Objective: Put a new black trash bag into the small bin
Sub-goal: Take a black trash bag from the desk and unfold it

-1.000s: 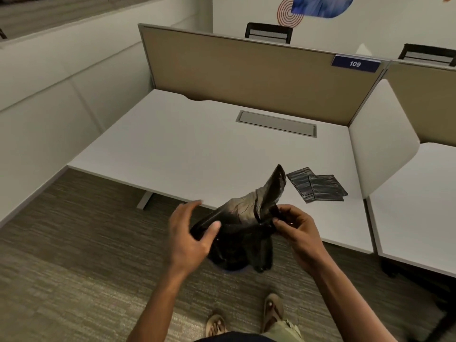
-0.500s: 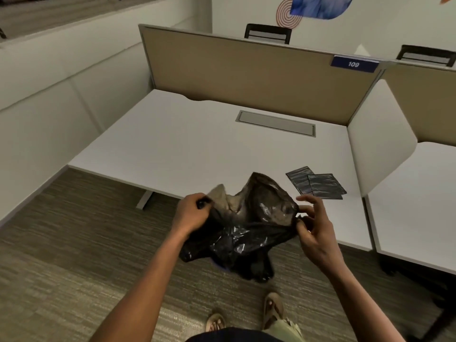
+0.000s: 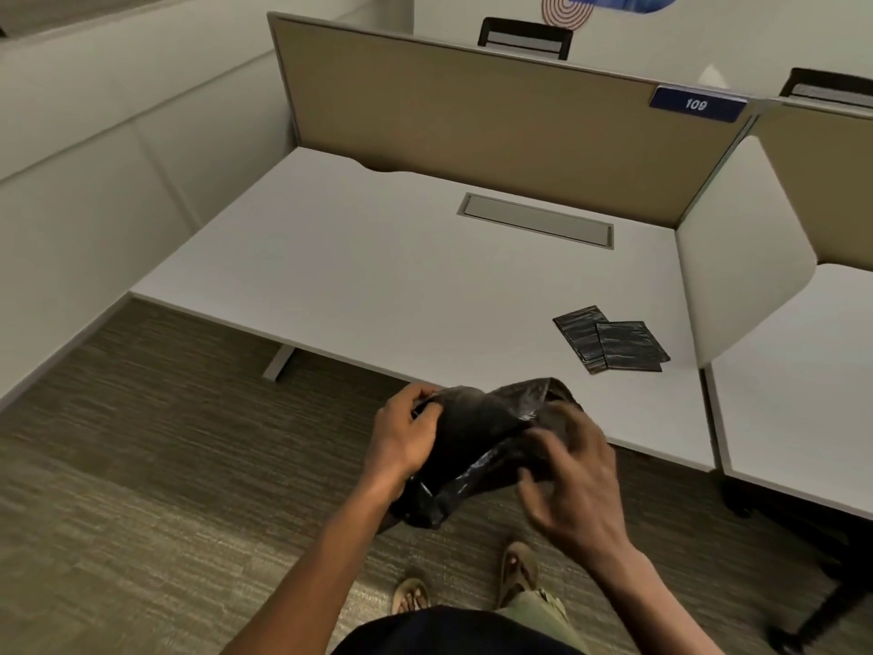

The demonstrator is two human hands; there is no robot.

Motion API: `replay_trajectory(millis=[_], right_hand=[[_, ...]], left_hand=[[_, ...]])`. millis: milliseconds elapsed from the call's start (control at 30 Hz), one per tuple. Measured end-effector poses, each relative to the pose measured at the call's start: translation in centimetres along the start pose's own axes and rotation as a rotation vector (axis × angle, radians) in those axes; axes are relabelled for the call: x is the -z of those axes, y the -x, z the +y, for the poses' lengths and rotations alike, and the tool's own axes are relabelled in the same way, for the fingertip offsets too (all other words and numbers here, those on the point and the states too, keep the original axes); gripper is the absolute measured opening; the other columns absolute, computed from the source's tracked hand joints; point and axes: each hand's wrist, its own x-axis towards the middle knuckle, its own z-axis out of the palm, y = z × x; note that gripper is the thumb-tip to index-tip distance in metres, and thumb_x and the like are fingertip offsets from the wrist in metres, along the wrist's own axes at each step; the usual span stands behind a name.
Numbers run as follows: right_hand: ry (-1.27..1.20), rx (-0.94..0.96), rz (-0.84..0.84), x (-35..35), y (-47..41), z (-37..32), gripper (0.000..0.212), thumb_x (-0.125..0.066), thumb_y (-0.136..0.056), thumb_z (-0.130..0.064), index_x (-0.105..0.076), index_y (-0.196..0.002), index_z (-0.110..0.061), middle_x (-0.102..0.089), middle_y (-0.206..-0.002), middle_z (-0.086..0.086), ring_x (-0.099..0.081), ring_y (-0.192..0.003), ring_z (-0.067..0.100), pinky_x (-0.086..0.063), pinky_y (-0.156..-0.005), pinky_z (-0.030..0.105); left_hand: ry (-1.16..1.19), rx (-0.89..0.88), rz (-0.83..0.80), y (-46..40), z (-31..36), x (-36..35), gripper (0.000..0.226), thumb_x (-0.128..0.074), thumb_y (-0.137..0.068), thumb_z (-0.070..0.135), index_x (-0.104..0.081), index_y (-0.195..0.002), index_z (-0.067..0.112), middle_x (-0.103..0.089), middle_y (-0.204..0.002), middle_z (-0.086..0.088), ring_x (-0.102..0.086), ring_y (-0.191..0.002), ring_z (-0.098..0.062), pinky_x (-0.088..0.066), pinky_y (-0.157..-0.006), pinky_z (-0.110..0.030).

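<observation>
Since half a second ago my right hand (image 3: pixel 574 470) has swung in over the black trash bag (image 3: pixel 477 446), which has dropped from a puffed-up bundle at desk-edge height to a flatter crumple just in front of the desk (image 3: pixel 378 276). That hand is smeared with motion blur, fingers spread and curled down onto the plastic, and honestly I can't tell if it's actually gripping the bag or just patting at it. My left hand (image 3: pixel 401 437) is clearer: it's clenched on the bag's left edge, thumb and fingers pinching a fold of plastic.

So the bag is up in the air between my hands, over the carpet (image 3: pixel 141 465), its lower end hanging down past my left wrist. The small bin isn't anywhere I can make out, the bag and my hands cover whatever's below.

Up on the desk, off to the right, two folded spare bags (image 3: pixel 611 345) lie overlapping, well apart from my hands. My sandalled feet (image 3: pixel 517 572) poke out at the bottom.
</observation>
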Motion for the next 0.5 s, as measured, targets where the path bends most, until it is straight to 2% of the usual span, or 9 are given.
replay_trajectory(millis=[67,133,233,300,367,433,500], right_hand=[[0.028,0.155,-0.095,-1.5,-0.1,-2.1,0.064,-0.075,-0.077,-0.038,-0.061,-0.138,-0.022,-0.061,-0.139,0.011,-0.059,-0.128,0.032,-0.055,-0.103,0.05],[0.021,0.177,-0.208,-2.8,-0.7,-3.3,0.07,-0.077,-0.08,-0.031,-0.058,-0.146,-0.021,-0.069,-0.129,0.007,-0.069,-0.11,0.029,-0.059,-0.09,0.043],[0.026,0.216,-0.201,-3.8,-1.5,-3.7,0.057,-0.075,-0.081,-0.017,-0.068,-0.137,-0.024,-0.077,-0.112,0.002,-0.074,-0.094,0.027,-0.054,-0.076,0.039],[-0.002,0.291,-0.136,-3.9,-1.2,-3.8,0.041,-0.076,-0.082,-0.018,-0.076,-0.122,-0.026,-0.079,-0.103,-0.003,-0.075,-0.089,0.02,-0.054,-0.071,0.038],[0.01,0.404,-0.141,-3.9,-0.2,-4.2,0.026,-0.068,-0.09,-0.024,-0.077,-0.113,-0.029,-0.078,-0.097,-0.006,-0.074,-0.084,0.016,-0.054,-0.069,0.036],[-0.012,0.485,-0.342,-4.1,1.0,-4.5,0.021,-0.056,-0.097,-0.034,-0.073,-0.108,-0.031,-0.075,-0.093,-0.006,-0.071,-0.084,0.017,-0.049,-0.073,0.036],[-0.202,0.447,-0.649,-3.6,1.7,-4.7,0.02,-0.055,-0.101,-0.046,-0.064,-0.102,-0.029,-0.068,-0.086,-0.009,-0.065,-0.078,0.013,-0.046,-0.069,0.031]], left_hand=[[0.086,0.009,-0.029,0.0,0.2,0.0,0.023,-0.053,-0.099,0.034,-0.076,-0.102,0.034,-0.077,-0.099,0.01,-0.072,-0.097,-0.008,-0.056,-0.078,-0.026],[0.134,0.003,-0.05,-0.1,0.3,0.3,0.03,-0.051,-0.096,0.041,-0.079,-0.094,0.032,-0.08,-0.092,0.008,-0.075,-0.09,-0.009,-0.059,-0.074,-0.028],[0.243,0.084,0.005,-0.2,0.0,1.4,0.036,-0.053,-0.093,0.047,-0.082,-0.092,0.026,-0.082,-0.092,0.0,-0.078,-0.092,-0.019,-0.064,-0.082,-0.042],[0.4,0.204,0.12,-0.5,-0.2,2.4,0.036,-0.053,-0.096,0.042,-0.082,-0.096,0.021,-0.082,-0.096,-0.006,-0.077,-0.098,-0.028,-0.063,-0.088,-0.048],[0.526,0.326,0.242,-1.1,-0.2,3.4,0.036,-0.051,-0.1,0.037,-0.079,-0.106,0.014,-0.08,-0.105,-0.013,-0.074,-0.105,-0.034,-0.06,-0.095,-0.052],[0.576,0.39,0.319,-1.4,0.0,4.1,0.036,-0.051,-0.103,0.036,-0.074,-0.112,0.01,-0.075,-0.111,-0.018,-0.07,-0.107,-0.035,-0.057,-0.099,-0.053],[0.534,0.368,0.33,-1.3,0.2,4.0,0.034,-0.053,-0.103,0.038,-0.073,-0.109,0.011,-0.074,-0.104,-0.016,-0.068,-0.097,-0.03,-0.059,-0.09,-0.046]])
